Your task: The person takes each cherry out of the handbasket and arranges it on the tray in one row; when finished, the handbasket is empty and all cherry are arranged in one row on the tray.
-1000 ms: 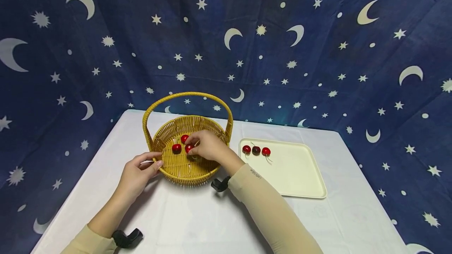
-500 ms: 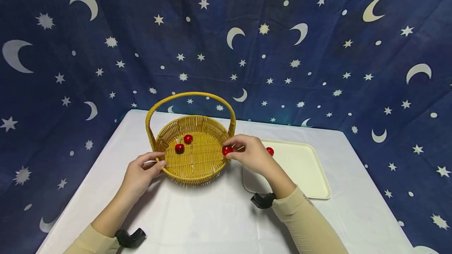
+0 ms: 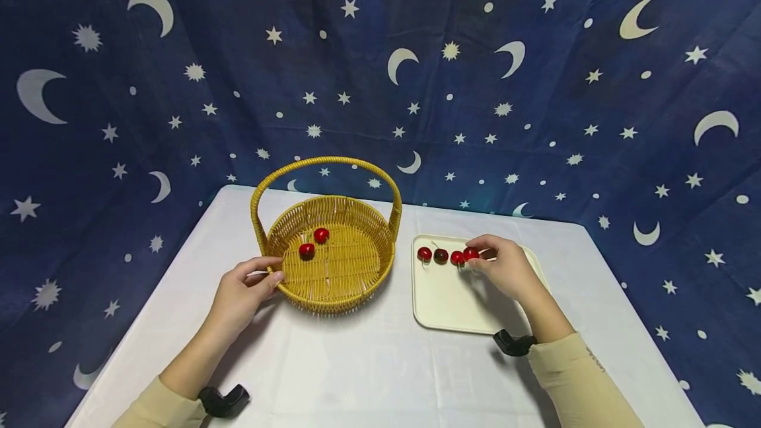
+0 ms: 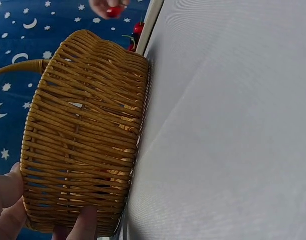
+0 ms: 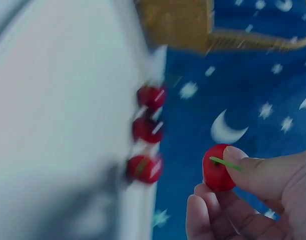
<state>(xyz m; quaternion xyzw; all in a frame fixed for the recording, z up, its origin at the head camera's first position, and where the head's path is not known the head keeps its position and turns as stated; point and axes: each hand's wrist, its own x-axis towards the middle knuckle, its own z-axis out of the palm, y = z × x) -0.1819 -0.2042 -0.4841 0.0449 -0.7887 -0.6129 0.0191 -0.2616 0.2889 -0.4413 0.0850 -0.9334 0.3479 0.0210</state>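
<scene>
My right hand (image 3: 504, 268) pinches a red cherry (image 5: 216, 170) with a green stem between thumb and fingers, above the cream tray (image 3: 440, 312). Lying in a row on that tray are a red cherry (image 3: 424, 254), a dark cherry (image 3: 440, 256) and another red cherry (image 3: 456, 258), nearest the held one. My left hand (image 3: 240, 289) grips the near left rim of a yellow wicker basket (image 4: 82, 135). Inside the basket rest two more cherries, one in front (image 3: 306, 251) and one behind (image 3: 322, 236).
The basket's tall arched handle (image 3: 327, 158) rises over its middle. A white cloth covers the table (image 3: 362, 375). Behind it hangs a dark blue curtain (image 3: 357, 38) with moons and stars. Each wrist wears a black camera mount (image 3: 224, 401).
My right hand has lifted one cherry out of the basket and carried it right, over the tray. My left hand keeps its hold on the basket rim.
</scene>
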